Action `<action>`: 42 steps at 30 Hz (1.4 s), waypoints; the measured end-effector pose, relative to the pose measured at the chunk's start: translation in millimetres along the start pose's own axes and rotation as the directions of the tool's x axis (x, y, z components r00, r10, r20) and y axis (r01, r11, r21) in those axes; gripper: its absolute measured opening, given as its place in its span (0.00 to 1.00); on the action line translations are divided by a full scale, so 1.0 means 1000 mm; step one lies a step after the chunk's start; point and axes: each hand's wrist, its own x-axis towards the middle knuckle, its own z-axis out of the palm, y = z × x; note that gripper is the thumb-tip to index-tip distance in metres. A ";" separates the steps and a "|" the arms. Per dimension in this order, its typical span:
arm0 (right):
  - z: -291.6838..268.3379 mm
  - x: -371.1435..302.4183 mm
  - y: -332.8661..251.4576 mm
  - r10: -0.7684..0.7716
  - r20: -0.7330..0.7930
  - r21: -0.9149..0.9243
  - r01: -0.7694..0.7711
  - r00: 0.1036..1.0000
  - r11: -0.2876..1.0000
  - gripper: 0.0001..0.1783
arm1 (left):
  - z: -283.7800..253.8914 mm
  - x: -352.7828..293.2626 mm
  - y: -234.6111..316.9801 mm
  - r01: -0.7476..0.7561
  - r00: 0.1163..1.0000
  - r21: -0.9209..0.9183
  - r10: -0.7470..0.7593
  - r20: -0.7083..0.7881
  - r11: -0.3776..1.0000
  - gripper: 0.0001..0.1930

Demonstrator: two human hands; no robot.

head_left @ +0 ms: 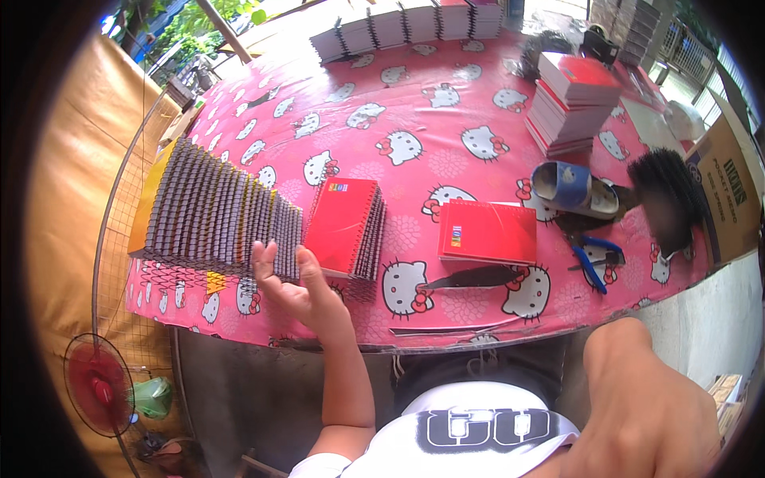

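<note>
My left hand [307, 295] is open, palm turned up and fingers apart, at the near edge of a short stack of red spiral notebooks [343, 223]. Its fingertips reach toward a long row of spiral-bound notebooks [215, 207], fanned with their wire spines up. Whether the fingers touch either one, I cannot tell. My right hand [653, 414] is raised close at the lower right, past the table edge. Only its back shows, so its fingers are hidden. Between the hands, a few red notebooks [488, 231] lie in a small pile beside a dark, blade-shaped piece [478, 277].
Blue-handled pliers [591, 263], a blue slide sandal [570, 187], a black bristly brush [669, 191] and a cardboard box [729, 183] sit at the right. Tall notebook stacks [570, 107] stand behind. More notebooks [406, 28] line the far edge. A red fan [100, 389] stands lower left.
</note>
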 end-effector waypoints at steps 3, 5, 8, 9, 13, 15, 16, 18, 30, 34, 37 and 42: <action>-0.016 0.011 -0.020 0.072 0.257 0.020 -0.079 0.964 0.997 0.17 | -0.008 -0.003 0.013 -0.030 0.999 -0.045 0.032 0.036 0.999 0.17; -0.018 0.012 -0.016 -0.010 0.248 0.088 -0.012 0.969 0.996 0.15 | -0.007 -0.008 0.025 -0.056 0.996 -0.046 0.060 0.073 0.997 0.17; -0.001 0.001 0.000 -0.176 0.134 0.142 0.157 0.975 0.977 0.13 | 0.010 -0.020 0.044 -0.127 0.964 -0.098 0.146 0.220 0.987 0.18; -0.001 0.000 0.000 -0.161 0.144 0.134 0.142 0.977 0.981 0.13 | 0.021 -0.023 0.049 -0.160 0.936 -0.090 0.180 0.302 0.983 0.18; 0.000 -0.009 -0.013 -0.110 0.193 0.083 0.095 0.975 0.992 0.12 | 0.042 -0.010 0.060 -0.188 0.882 0.042 0.149 0.448 0.981 0.15; 0.005 -0.013 -0.015 -0.104 0.208 0.078 0.090 0.973 0.993 0.12 | 0.032 0.010 0.051 -0.261 0.881 0.229 0.134 0.454 0.938 0.15; 0.006 -0.015 -0.016 -0.099 0.215 0.066 0.087 0.972 0.994 0.11 | 0.027 0.018 0.046 -0.328 0.861 0.352 0.124 0.493 0.877 0.15; 0.005 -0.015 -0.019 -0.082 0.227 0.060 0.071 0.970 0.996 0.11 | 0.014 0.036 0.027 -0.478 0.752 0.515 0.028 0.659 0.712 0.19; 0.008 -0.024 -0.046 -0.012 0.223 -0.179 0.054 0.975 0.982 0.10 | 0.019 0.029 0.011 -0.480 0.465 0.535 -0.316 0.827 0.696 0.27; -0.029 -0.068 -0.103 -0.452 -0.155 -0.961 -0.028 0.878 0.275 0.10 | 0.023 0.025 0.032 -0.522 0.522 0.470 -0.169 0.836 0.712 0.28; -0.088 -0.130 -0.205 -0.856 -0.168 -0.170 -0.870 0.488 -0.462 0.11 | 0.056 0.008 0.049 -0.452 0.428 0.162 0.054 0.902 0.877 0.27; -0.152 -0.205 -0.260 -0.932 -0.169 0.369 -0.856 0.320 -0.361 0.17 | 0.149 -0.045 0.036 -0.431 0.158 -0.047 0.127 0.979 0.901 0.22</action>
